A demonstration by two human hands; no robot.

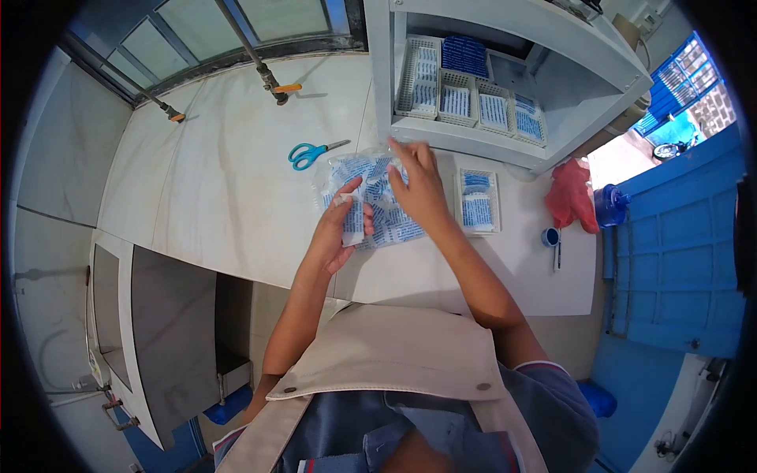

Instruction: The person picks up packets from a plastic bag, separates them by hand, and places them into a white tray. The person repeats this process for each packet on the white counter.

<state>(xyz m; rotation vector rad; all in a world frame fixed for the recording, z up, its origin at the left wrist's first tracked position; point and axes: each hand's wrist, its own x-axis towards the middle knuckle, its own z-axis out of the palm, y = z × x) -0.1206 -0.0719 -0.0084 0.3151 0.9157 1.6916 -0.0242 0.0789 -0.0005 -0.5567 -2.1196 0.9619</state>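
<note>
A clear plastic bag point(398, 234) full of small white sachets with blue print lies on the counter before me. My left hand point(335, 229) is closed around one or more of these sachets point(353, 219), at the bag's near left side. Over the bag's right part is my right hand point(418, 181), its thumb and index finger apart and slightly blurred. I see nothing between those fingers. Just beyond the bag, turquoise-handled scissors point(307, 155) rest with the blades pointing right. A white basket point(478, 217) holding similar sachets stands right of my right hand.
Several white baskets of packets point(456, 101) fill a grey shelf unit point(505, 148) at the back. Two pipes with orange-handled valves point(289, 88) reach the counter point(213, 173). To the right are a red cloth point(571, 195), a blue jug point(611, 206), a small round container point(550, 236) and a pen point(557, 256).
</note>
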